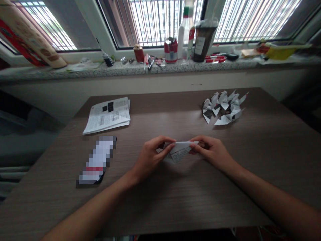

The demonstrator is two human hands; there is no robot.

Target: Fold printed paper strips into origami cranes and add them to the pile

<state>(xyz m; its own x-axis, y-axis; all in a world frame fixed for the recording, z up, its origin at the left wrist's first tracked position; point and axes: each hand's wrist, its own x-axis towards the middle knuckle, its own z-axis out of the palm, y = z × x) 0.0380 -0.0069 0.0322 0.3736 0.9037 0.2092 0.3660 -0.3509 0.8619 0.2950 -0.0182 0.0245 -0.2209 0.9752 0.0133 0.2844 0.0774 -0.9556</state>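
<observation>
A small folded piece of printed paper [181,151] is held up between my two hands, a little above the brown table [160,207]. My left hand [157,150] pinches its left end between thumb and fingers. At the right end, my right hand [208,146] grips it the same way, the thumb in front. The paper has a straight top edge and narrows to a point below, with lines of print on its near face. My fingertips cover both of its ends.
Several folded paper figures [227,107] stand grouped at the back right. Stacked printed sheets [110,115] lie at the back left, with a phone [97,160] in front of them. A can [171,51], a cup [203,42] and scissors [216,58] line the windowsill [125,71].
</observation>
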